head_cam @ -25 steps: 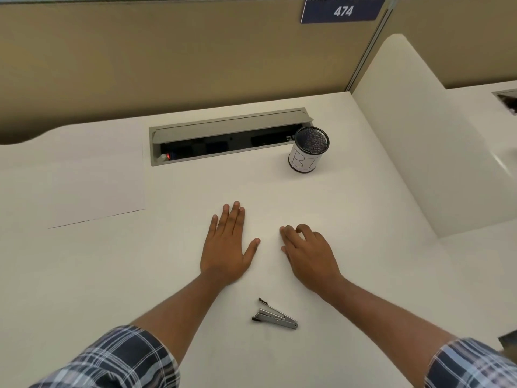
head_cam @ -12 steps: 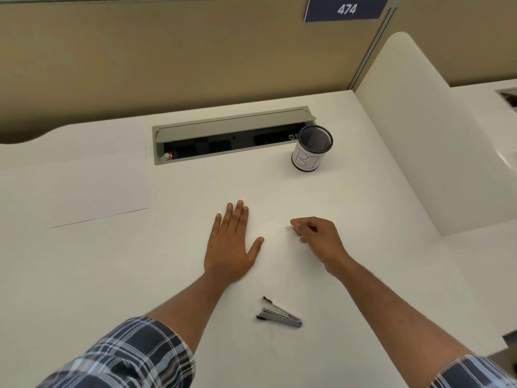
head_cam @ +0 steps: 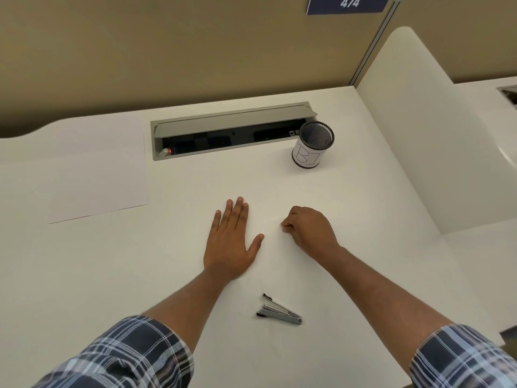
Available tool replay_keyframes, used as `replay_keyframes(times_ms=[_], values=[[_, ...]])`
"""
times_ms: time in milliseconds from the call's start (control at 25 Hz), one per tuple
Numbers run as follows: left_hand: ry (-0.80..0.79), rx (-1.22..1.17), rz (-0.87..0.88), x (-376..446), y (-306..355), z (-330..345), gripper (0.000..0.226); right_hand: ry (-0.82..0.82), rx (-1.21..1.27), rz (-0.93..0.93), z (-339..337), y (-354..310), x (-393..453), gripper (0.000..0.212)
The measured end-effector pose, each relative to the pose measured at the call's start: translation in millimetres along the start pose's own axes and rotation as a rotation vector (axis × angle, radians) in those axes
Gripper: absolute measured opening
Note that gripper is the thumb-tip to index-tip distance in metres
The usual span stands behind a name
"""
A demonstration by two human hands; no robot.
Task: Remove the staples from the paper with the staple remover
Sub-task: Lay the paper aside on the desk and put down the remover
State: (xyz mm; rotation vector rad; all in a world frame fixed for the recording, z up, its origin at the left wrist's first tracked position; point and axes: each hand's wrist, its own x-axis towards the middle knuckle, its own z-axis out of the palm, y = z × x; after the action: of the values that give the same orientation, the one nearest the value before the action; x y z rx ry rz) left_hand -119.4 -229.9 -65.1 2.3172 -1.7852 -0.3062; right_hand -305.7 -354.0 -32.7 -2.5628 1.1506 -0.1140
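Hands: left hand (head_cam: 231, 242) flat; right hand (head_cam: 309, 229) curled; one staple remover (head_cam: 279, 313).

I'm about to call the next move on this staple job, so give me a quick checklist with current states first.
1. Staple remover free to pick up: ok, it lies on the desk between the forearms, untouched.
2. Left hand pressing flat: ok, fingers straight.
3. Right hand free for the tool: cannot tell, fingertips pinched, contents too small to see.
4. Paper under the hands: cannot tell, white on white.
5. Sheet at far left: ok, apart from both hands.
6. Mesh cup: ok, upright.
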Motion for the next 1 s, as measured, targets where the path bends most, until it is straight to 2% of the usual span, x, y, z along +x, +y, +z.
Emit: replay_keyframes(times_ms=[80, 160, 240, 360, 480, 560, 680, 840, 1000], values=[[0.001, 0.001, -0.001, -1, 0, 0, 0.079, -0.081, 0.043, 0.094, -8, -6, 8, 0.010], [0.009, -0.003, -0.003, -1, 0, 0, 0.079, -0.197, 0.111, 0.263, -19, -6, 23, 0.010], [0.009, -0.005, -0.002, -1, 0, 0, 0.078, -0.306, 0.063, 0.392, -29, -6, 42, 0.021], [0.005, 0.004, 0.000, -1, 1, 0, 0.078, -0.392, -0.071, 0.446, -32, -13, 65, 0.036], [0.002, 0.003, -0.004, -1, 0, 0, 0.079, -0.362, -0.060, 0.414, -25, -22, 74, 0.022], [0.013, -0.003, -0.007, -1, 1, 0, 0.079, -0.333, 0.001, 0.386, -25, -19, 64, 0.021], [0.009, -0.011, -0.009, -1, 1, -1, 0.078, -0.264, 0.239, 0.406, -32, -5, 33, 0.022], [0.016, -0.009, -0.002, 0, 1, -2, 0.079, -0.115, 0.695, 0.524, -31, 2, -1, 0.014], [0.008, -0.003, -0.002, -1, 1, -1, 0.079, -0.023, 0.897, 0.618, -21, -6, -16, 0.013]])
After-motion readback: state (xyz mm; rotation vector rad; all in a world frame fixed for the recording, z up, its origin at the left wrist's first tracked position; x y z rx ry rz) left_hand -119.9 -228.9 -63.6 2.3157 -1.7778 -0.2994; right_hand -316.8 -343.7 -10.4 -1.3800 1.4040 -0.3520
